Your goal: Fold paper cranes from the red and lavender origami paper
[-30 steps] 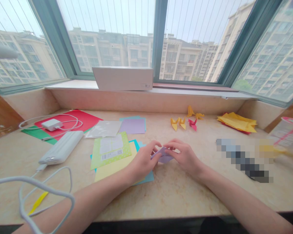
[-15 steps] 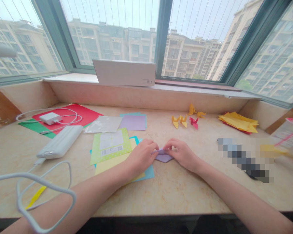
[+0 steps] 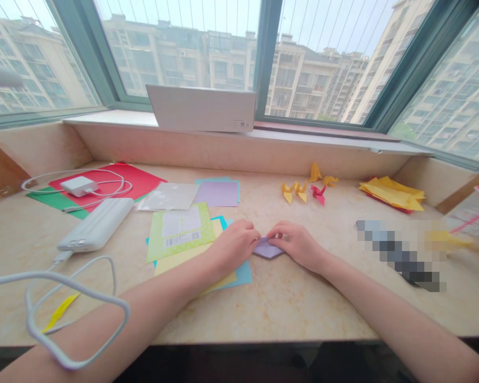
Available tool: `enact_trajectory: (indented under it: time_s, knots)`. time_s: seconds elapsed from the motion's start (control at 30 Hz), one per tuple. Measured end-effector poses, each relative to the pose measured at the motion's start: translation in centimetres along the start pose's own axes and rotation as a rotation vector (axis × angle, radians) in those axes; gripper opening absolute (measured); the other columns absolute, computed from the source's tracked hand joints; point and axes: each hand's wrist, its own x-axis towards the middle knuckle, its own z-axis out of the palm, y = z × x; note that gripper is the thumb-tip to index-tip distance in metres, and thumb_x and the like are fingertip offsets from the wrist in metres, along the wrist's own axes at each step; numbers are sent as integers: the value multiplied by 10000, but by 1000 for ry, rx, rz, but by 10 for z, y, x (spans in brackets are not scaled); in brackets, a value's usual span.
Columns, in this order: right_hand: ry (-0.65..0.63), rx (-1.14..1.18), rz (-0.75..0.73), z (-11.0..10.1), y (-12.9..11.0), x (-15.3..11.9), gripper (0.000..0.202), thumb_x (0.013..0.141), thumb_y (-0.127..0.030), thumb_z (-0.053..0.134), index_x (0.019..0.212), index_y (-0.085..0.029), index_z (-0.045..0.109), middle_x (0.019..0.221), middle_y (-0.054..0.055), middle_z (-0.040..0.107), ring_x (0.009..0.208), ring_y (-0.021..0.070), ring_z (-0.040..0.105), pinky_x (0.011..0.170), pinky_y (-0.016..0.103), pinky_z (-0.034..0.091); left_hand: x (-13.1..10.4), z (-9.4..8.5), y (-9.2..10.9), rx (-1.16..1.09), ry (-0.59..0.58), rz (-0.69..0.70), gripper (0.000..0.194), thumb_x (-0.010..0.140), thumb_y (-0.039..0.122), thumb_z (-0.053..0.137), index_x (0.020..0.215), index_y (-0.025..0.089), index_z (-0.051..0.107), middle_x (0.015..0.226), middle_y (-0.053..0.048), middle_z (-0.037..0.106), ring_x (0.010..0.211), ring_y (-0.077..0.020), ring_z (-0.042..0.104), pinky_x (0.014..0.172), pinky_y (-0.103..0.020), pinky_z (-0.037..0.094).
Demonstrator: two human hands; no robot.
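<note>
We judge a crease is being set: our left hand (image 3: 233, 246) and right hand (image 3: 299, 246) grip the small folded lilac paper piece (image 3: 266, 248) pressed on the beige marbled worktop (image 3: 287, 303), next needing firm fingertip pressure.

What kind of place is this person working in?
Probably a flat's bay-window ledge used as a craft desk: a stone counter under windows facing apartment blocks, with coloured paper sheets, folded paper cranes and a power bank.

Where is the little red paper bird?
The red paper bird sits far back on the table's right half, just right of two yellow paper birds and beyond the right hand.
</note>
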Motion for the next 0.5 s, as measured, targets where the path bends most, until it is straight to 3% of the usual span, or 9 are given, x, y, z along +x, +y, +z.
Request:
enact_trajectory:
  time_s: [0.23, 0.5]
  knots:
    - [-51, -91, -181, -2, 6, -1, 213, 926, -139, 590, 934, -231, 783, 868, 46, 712, 832, 182, 645, 787, 331, 506, 8, 6, -6, 3, -66, 62, 216, 954, 143, 525, 846, 148, 712, 833, -70, 641, 860, -215, 578, 780, -327, 446]
    - [-66, -225, -206, -5, 6, -14, 338, 910, -75, 564, 1061, -294, 773, 996, 59, 703, 947, 221, 628, 898, 426, 462, 9, 0, -11, 49, -116, 221, 269, 966, 127, 484, 844, 172, 719, 812, -58, 605, 826, -197, 530, 754, -316, 408]
